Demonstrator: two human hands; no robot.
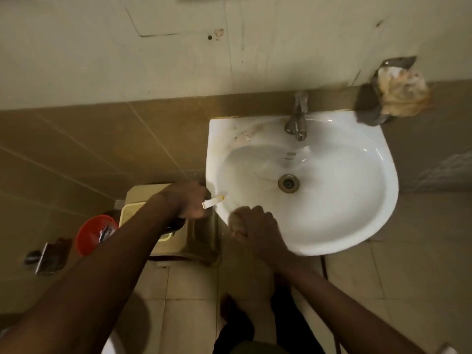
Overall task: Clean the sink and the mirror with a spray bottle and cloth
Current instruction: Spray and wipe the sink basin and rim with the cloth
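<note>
No readable text anywhere. Small dark maker's mark on inner back wall of sink (357,200), below tap (296,121) — too blurred, letters not legible. Faint embossed pattern on pale lid (130,213) at left — cannot make out as writing. No numbers, no signs.

Dim, yellowish light — blurred, wide-angle warp
</note>
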